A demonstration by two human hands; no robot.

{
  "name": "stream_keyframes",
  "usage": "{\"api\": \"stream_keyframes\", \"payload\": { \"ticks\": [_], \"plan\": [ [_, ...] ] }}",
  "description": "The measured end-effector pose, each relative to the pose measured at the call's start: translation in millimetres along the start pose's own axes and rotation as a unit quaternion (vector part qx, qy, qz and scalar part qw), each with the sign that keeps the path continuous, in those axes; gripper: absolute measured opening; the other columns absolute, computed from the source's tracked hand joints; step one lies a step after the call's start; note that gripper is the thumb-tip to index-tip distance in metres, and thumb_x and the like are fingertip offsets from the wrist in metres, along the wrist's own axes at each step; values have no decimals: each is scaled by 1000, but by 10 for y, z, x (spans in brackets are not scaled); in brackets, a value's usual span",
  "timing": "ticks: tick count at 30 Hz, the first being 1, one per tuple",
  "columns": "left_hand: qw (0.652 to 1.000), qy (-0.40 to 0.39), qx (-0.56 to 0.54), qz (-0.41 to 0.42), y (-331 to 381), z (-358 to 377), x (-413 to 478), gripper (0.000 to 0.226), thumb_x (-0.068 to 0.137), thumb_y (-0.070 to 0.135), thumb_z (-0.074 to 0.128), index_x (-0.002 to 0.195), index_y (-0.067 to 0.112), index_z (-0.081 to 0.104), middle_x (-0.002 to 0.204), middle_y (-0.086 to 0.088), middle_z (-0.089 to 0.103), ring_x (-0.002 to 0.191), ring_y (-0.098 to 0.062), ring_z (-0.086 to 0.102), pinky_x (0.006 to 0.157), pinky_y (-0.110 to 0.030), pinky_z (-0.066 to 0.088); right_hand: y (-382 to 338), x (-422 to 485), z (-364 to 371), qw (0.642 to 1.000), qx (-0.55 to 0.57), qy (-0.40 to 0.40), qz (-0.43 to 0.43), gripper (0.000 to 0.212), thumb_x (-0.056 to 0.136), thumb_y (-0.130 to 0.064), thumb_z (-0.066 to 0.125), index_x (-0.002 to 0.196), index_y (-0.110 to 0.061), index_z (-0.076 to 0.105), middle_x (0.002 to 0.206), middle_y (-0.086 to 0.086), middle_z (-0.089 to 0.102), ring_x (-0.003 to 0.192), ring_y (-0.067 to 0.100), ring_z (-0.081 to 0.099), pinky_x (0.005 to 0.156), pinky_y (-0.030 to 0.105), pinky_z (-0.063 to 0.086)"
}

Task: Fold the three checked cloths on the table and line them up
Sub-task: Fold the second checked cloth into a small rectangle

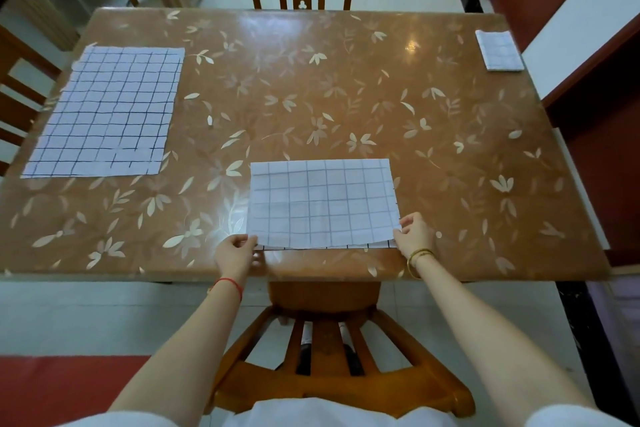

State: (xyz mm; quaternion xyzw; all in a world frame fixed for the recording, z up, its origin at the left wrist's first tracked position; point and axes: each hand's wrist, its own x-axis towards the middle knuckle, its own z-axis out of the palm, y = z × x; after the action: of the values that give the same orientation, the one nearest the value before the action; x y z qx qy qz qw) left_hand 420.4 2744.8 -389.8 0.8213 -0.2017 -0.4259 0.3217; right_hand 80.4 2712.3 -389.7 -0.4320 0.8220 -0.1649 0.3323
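Two pinches: your left grip and right grip hold the near corners of the half-folded cloth by the table edge (upper layer falls short); open table beyond, spread cloth left, folded cloth far right.

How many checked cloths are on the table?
3: flat cloth on the left; folded cloth at the far right corner; half-folded cloth at the near edge, pinched by left hand and right hand. None looks hidden.

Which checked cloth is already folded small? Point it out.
The far-right cloth, a small compact packet. The left cloth lies spread flat; the near cloth is folded only once.
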Motion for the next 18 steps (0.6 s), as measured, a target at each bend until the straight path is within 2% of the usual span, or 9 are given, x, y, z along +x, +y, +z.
{"api": "stream_keyframes", "payload": {
  "ticks": [3,8,12,18],
  "plan": [
    [1000,7,-4,14,18,-15,-4,12,88,18,71,97,10,67,87,-9,69,78,-24,68,68,-33,58,7,-38,7,1000,-9,-8,-12,18,85,-9,61,100,-16,53,75,4,62,66,18,55,51,23,38],
    [999,-6,26,35,8,-32,39,14,89,23,70,99,13,68,92,-8,71,87,-24,69,84,-40,57,48,-63,30,999,-31,-23,-20,19,86,-7,59,101,-15,51,73,2,57,63,16,52,51,25,39],
    [998,4,42,45,66,-24,34,17,90,21,69,102,10,69,90,-5,68,76,-15,63,66,-25,48,114,-84,51,998,-53,-32,-15,20,83,-7,57,98,-18,49,73,3,59,70,25,61,62,36,54],
    [996,2,82,45,71,8,54,24,87,15,69,110,9,67,93,-7,67,83,-19,62,73,-27,49,158,-124,54,993,-87,-81,-18,33,83,-6,56,110,-21,42,82,8,59,74,31,62,64,41,55]
  ]
}}
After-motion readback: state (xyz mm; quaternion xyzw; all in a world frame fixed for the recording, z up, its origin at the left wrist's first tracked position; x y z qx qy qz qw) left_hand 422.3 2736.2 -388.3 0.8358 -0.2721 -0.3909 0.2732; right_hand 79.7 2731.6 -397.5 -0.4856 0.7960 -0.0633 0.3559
